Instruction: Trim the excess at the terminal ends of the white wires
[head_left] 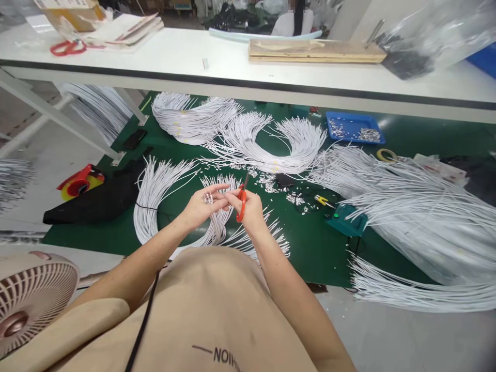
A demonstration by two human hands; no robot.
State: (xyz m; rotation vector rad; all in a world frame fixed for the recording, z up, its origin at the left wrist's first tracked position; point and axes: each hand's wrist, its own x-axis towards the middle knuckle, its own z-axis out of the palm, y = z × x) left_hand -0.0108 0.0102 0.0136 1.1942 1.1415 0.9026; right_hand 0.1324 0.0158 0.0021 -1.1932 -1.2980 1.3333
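1. Across the middle of the view spreads a green table (318, 263), its surface crowded with cables and small parts; grey floor (387, 336) shows at lower right.
2. Over the table's far side runs a white shelf (174, 59) on pale metal legs, bearing a wooden board (310, 55), papers (124, 31) and clear plastic (445, 31). Beyond it is a person in a white top (284, 24).
3. On the right lies a large heap of white cables (426, 217); coils (197, 124) of similar cables sit toward the back, and a looped bundle (144, 212) with a dark tie lies at left.
4. At lower left, beside the table, stands a pinkish fan (34, 289).
5. Near the table's left edge are a black cloth-like item (93, 199) and a red tape dispenser (80, 182); a blue tray (354, 121) of metal bits sits at far right.
6. Above the near part of the table, the left hand (203, 205) is partly open, with small silvery pieces (208, 198) at its fingers. Close against it, the right hand (251, 209) is curled around orange-handled scissors (242, 202), blades pointing away.
7. Just beyond both hands, loose metal bits (267, 182) are scattered over the green.
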